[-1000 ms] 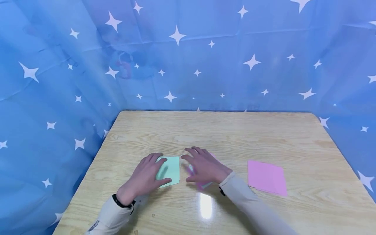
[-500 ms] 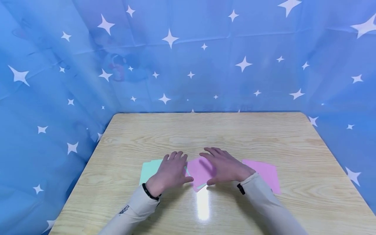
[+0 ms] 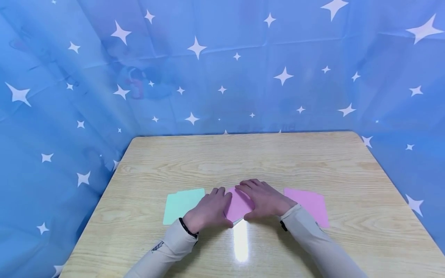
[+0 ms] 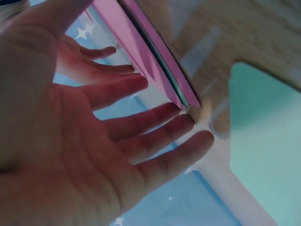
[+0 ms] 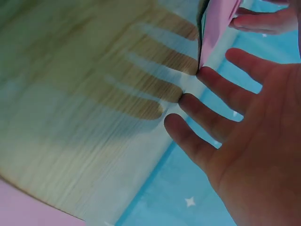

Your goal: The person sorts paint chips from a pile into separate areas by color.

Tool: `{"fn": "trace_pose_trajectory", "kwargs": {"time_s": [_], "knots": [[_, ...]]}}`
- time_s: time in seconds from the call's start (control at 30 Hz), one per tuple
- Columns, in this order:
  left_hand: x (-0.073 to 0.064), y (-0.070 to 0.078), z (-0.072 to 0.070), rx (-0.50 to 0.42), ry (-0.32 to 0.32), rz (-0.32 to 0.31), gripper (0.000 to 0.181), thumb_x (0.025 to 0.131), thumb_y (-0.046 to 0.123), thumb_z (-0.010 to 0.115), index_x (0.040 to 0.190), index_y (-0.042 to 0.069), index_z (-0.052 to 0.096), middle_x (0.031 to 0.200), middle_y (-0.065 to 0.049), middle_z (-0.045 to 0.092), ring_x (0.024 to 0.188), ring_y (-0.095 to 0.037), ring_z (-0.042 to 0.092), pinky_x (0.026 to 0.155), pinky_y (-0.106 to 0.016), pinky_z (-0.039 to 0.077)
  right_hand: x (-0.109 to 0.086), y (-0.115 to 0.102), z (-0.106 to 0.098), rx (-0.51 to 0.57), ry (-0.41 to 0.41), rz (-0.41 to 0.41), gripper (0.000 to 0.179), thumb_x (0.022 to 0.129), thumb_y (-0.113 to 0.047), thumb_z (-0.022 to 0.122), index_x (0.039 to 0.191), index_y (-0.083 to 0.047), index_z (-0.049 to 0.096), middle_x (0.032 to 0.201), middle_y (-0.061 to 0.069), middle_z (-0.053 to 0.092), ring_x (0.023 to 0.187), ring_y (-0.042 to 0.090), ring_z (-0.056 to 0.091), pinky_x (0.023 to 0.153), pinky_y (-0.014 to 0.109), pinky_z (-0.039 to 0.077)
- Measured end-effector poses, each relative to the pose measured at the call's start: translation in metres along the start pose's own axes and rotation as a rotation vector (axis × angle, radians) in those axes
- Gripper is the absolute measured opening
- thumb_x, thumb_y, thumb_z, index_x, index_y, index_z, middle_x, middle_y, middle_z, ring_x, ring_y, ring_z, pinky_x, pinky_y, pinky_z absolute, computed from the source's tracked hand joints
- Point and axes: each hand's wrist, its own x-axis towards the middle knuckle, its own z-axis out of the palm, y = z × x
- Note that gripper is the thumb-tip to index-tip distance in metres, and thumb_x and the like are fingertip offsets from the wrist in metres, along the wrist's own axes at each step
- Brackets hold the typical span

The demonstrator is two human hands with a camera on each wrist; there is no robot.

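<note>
A stack of pink and mint-green paper sheets (image 3: 238,204) lies on the table between my two hands, with a pink sheet on top. The left wrist view shows a green layer (image 4: 162,66) sandwiched between pink ones. Along the stack's left side is my left hand (image 3: 212,208), fingers extended and fingertips right at the edge. My right hand (image 3: 267,199) stands at the opposite side with its fingers slightly bent; in the right wrist view a fingertip (image 5: 203,73) meets the stack's corner. Neither hand curls round the sheets.
Left of the hands lie mint-green sheets (image 3: 180,204), slightly offset from each other. Pink sheets (image 3: 309,204) lie to the right, partly behind the right forearm. The wooden table (image 3: 243,158) ends at a blue star-patterned curtain (image 3: 222,69).
My left hand has moved right, from the green sheets to the middle stack. My right hand has drawn back to the stack's right side. The middle stack's sheets look more aligned.
</note>
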Motion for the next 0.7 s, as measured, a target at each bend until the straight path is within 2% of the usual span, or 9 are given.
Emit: {"fn": "trace_pose_trajectory", "kwargs": {"time_s": [0.13,0.27,0.43,0.57,0.7], "knots": [[0.000,-0.004,-0.003,-0.066,-0.025,0.044,0.071,0.066,0.042,0.087,0.120,0.011,0.053,0.106,-0.005,0.054,0.093,-0.019,0.050,0.067,-0.027,0.047,0.002,0.000,0.000,-0.025,0.029,-0.020,0.091,0.068,-0.053,0.079,0.146,-0.020,0.043,0.143,0.004,0.045,0.131,0.026,0.041,0.105,0.051,0.038],[0.000,-0.008,-0.004,-0.143,-0.048,0.073,0.075,0.066,0.033,0.089,0.127,0.011,0.051,0.113,-0.007,0.053,0.099,-0.019,0.048,0.075,-0.027,0.048,0.003,0.001,0.001,-0.031,0.054,-0.042,0.091,0.065,-0.053,0.081,0.141,-0.019,0.047,0.132,0.003,0.048,0.117,0.021,0.046,0.094,0.042,0.044],[0.000,-0.011,-0.004,-0.202,-0.053,0.098,0.082,0.063,0.030,0.090,0.132,0.012,0.049,0.119,-0.007,0.049,0.104,-0.019,0.045,0.079,-0.027,0.046,0.001,0.002,0.003,-0.005,0.076,-0.065,0.093,0.060,-0.055,0.084,0.138,-0.019,0.048,0.124,0.001,0.047,0.103,0.015,0.046,0.082,0.033,0.046],[0.001,-0.012,-0.007,-0.214,-0.036,0.120,0.077,0.062,0.030,0.090,0.127,0.014,0.052,0.124,-0.007,0.048,0.107,-0.021,0.045,0.083,-0.029,0.046,-0.001,0.002,0.000,0.062,0.077,-0.070,0.092,0.059,-0.052,0.088,0.135,-0.019,0.049,0.127,0.001,0.043,0.093,0.011,0.049,0.074,0.026,0.047],[0.002,-0.015,-0.012,-0.274,-0.031,0.123,0.070,0.063,0.030,0.091,0.121,0.016,0.054,0.130,-0.007,0.045,0.108,-0.021,0.047,0.084,-0.030,0.047,-0.002,0.002,-0.003,0.086,0.084,-0.085,0.088,0.061,-0.046,0.088,0.134,-0.015,0.049,0.135,0.003,0.042,0.099,0.012,0.051,0.078,0.028,0.051]]}}
